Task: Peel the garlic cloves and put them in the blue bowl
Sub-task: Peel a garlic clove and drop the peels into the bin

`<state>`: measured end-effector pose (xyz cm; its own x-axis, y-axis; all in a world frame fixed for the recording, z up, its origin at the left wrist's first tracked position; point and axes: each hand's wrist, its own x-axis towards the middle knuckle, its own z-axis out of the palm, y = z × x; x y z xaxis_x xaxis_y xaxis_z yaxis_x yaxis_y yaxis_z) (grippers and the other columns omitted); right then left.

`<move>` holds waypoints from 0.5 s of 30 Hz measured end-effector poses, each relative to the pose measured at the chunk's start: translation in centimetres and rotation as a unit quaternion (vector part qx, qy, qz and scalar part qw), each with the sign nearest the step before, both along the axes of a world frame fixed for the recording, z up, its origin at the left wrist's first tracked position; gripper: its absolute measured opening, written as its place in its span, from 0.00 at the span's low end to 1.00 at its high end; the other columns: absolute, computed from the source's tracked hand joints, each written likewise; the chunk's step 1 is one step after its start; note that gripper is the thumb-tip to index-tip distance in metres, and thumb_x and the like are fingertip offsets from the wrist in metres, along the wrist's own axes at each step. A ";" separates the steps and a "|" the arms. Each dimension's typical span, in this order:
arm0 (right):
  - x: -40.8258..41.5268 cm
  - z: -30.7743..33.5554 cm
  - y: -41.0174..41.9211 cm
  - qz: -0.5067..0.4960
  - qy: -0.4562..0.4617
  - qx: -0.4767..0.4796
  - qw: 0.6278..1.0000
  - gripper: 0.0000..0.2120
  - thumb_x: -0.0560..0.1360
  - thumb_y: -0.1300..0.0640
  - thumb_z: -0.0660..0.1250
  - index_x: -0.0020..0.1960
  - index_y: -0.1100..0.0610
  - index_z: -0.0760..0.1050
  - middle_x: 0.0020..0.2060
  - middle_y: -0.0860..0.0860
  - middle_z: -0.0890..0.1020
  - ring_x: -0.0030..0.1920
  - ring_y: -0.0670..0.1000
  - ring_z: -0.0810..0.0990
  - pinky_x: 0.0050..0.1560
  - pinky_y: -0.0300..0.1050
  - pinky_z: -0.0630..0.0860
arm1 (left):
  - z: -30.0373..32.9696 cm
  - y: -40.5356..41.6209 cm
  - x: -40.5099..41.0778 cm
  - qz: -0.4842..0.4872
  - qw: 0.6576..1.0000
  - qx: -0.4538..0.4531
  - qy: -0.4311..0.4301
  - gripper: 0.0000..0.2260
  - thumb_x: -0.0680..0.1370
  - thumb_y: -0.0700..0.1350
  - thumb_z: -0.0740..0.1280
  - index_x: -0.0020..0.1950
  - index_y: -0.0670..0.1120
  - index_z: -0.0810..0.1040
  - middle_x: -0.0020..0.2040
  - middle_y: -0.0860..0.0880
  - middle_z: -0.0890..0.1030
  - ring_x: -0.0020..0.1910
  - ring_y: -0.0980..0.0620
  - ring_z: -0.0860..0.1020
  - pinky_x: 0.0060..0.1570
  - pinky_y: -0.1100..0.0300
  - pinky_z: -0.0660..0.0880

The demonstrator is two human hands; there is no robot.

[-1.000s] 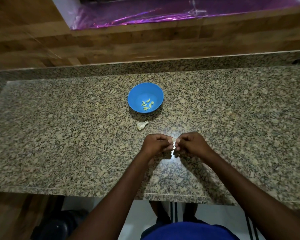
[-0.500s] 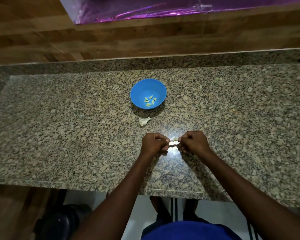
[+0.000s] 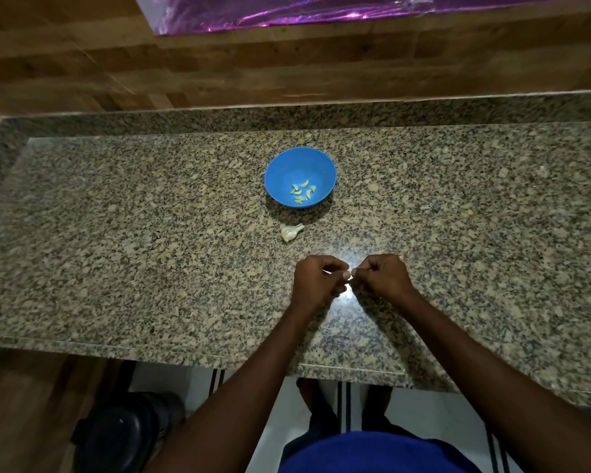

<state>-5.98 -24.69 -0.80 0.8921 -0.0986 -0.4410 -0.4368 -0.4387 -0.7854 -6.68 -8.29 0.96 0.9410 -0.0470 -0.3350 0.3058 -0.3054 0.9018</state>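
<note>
A small pale garlic clove (image 3: 348, 274) sits just below frame centre, pinched between the curled fingertips of the left hand (image 3: 316, 281) and the right hand (image 3: 382, 276), both grips pressed together on it above the granite table (image 3: 116, 250). Half a second ago the hands were slightly apart; now they touch. Above them lies a whitish garlic piece (image 3: 290, 232), near the blue bowl (image 3: 287, 169), which holds several peeled yellowish cloves (image 3: 302, 192).

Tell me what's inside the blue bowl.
The blue bowl holds a handful of peeled garlic cloves, loosely clustered near its bottom toward the right. The near wall may hide a little of the floor.
</note>
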 end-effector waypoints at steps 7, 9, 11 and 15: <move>-0.7 1.8 -0.4 -0.051 0.095 0.196 0.975 0.09 0.72 0.69 0.71 0.41 0.77 0.77 0.29 0.65 0.79 0.28 0.59 0.79 0.31 0.52 0.81 | -0.3 0.0 0.0 0.022 0.996 -0.066 0.058 0.02 0.75 0.33 0.72 0.45 0.37 0.85 0.36 0.35 0.83 0.33 0.43 0.80 0.39 0.42 0.83; -0.7 2.4 -0.6 -0.055 0.118 0.223 0.966 0.10 0.72 0.70 0.70 0.45 0.80 0.75 0.29 0.64 0.78 0.26 0.56 0.77 0.27 0.45 0.78 | -0.3 0.2 0.0 0.016 0.994 -0.078 0.077 0.02 0.76 0.32 0.71 0.47 0.35 0.84 0.37 0.33 0.82 0.34 0.43 0.81 0.40 0.44 0.83; -0.6 2.6 -0.7 -0.067 0.150 0.249 0.954 0.09 0.73 0.70 0.68 0.46 0.79 0.76 0.32 0.63 0.77 0.25 0.54 0.77 0.24 0.41 0.75 | -0.2 0.3 0.0 0.000 0.993 -0.087 0.082 0.03 0.76 0.32 0.71 0.48 0.35 0.83 0.38 0.35 0.82 0.33 0.45 0.81 0.39 0.48 0.83; -0.3 2.0 -1.1 -0.087 0.237 0.292 0.922 0.06 0.75 0.67 0.66 0.43 0.70 0.78 0.32 0.60 0.76 0.24 0.50 0.77 0.22 0.39 0.73 | 0.2 0.4 0.2 -0.027 0.995 -0.071 0.068 0.03 0.75 0.31 0.72 0.47 0.37 0.84 0.36 0.38 0.83 0.31 0.48 0.81 0.36 0.54 0.82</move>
<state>-6.25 -25.77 1.16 0.5781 0.1565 -0.8008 -0.8160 0.1075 -0.5680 -6.52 -7.93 1.13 0.8826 -0.1523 -0.4448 0.4139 -0.1974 0.8887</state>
